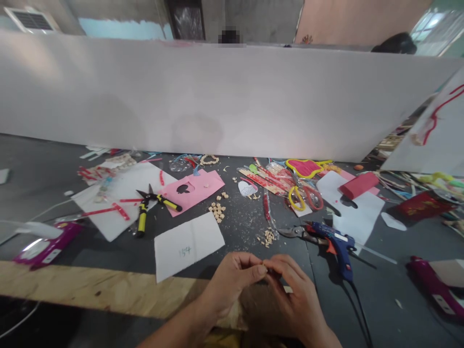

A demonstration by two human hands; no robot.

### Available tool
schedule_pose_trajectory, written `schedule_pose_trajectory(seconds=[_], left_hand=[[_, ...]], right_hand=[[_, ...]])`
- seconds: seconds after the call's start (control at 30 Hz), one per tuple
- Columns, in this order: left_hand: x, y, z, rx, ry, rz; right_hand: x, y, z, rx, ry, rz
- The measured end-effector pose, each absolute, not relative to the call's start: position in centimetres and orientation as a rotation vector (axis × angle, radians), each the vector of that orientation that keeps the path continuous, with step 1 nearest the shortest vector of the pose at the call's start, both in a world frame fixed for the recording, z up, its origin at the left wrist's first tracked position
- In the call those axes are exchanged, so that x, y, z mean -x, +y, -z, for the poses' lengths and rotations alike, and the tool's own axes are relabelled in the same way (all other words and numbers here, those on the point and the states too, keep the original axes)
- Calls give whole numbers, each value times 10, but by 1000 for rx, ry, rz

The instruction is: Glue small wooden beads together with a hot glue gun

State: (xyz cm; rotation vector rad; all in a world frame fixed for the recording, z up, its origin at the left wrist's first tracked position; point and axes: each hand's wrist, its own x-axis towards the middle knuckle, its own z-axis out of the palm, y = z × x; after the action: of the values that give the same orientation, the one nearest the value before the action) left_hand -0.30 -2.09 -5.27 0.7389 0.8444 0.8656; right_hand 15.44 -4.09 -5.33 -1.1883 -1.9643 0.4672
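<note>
Near the table's front edge, my left hand (234, 278) and my right hand (295, 285) meet with fingertips pinched together. Whatever sits between them is too small and too covered to name. Just beyond the fingers lies a heap of small pale wooden pieces (268, 237). A second heap of small wooden pieces (217, 211) is farther left, beside a white paper (189, 245) with green writing. Pruning shears (297, 233) and a blue hot glue gun (335, 245) lie to the right of my hands.
Yellow-handled pliers (152, 203) rest near pink paper (213, 186) on the left. Scissors (304, 195) and patterned strips (264, 180) lie at the back. Purple devices (49, 244) stand at both sides. A tall white board (224, 101) closes off the far edge; a glue-gun cord (358, 304) trails forward.
</note>
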Motion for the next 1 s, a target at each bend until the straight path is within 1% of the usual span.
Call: schedule_pose_trajectory(seconds=[0.23, 0.47, 0.57, 0.83, 1.0], left_hand=[[11, -13, 51, -835, 836, -831], [27, 37, 22, -1032, 898, -857], [27, 48, 19, -1059, 891, -854], [12, 17, 39, -999, 845, -680], [8, 5, 46, -994, 798, -714]], right_hand=[[-152, -36, 50, 1185, -1915, -421], [-155, -32, 53, 1252, -1848, -372], [-156, -32, 57, 1282, -1844, -384], [-158, -29, 55, 1312, -1846, -391], [-153, -29, 53, 1254, -1844, -342]])
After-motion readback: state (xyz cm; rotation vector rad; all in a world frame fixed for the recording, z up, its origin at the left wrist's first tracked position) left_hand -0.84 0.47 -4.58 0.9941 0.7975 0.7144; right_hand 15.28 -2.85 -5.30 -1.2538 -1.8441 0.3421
